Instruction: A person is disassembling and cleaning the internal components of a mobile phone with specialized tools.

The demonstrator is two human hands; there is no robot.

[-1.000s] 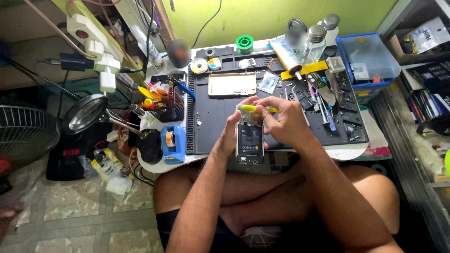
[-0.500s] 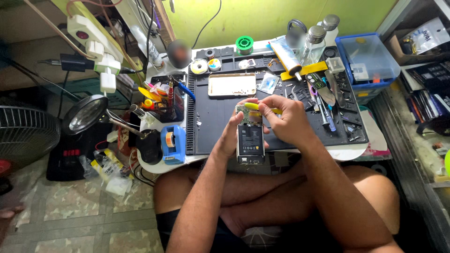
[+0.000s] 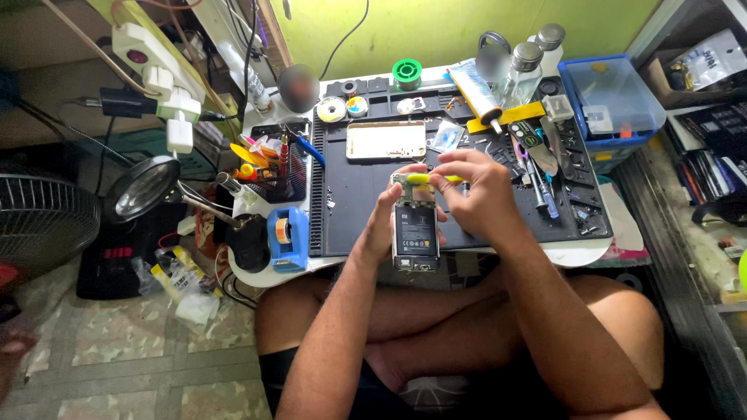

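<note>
Over the last second almost nothing has shifted: the opened phone (image 3: pixel 415 233) sits in the same spot, held up just off the near edge of the desk (image 3: pixel 580 253), above the person's crossed legs, with its back removed and the dark battery facing up. The left hand (image 3: pixel 387 225) stays wrapped around the phone's left side, fingers curled behind it. The right hand (image 3: pixel 476 196) stays closed on a yellow-handled tool (image 3: pixel 426 179), lying across the phone's top end, and its tip looks to be at the upper left corner of the frame, though it is too small to tell exactly what it touches. The only change I can make out is a slight settling of the right hand lower over the top of the phone; to my eye the work is staying on that one spot at the upper end rather than moving on. The gold back cover (image 3: pixel 386 140) lies flat toward the far side of the black work mat (image 3: pixel 342 210), well apart from the hands, and the blue tape dispenser (image 3: pixel 287 237) sits at the desk's near left corner.
</note>
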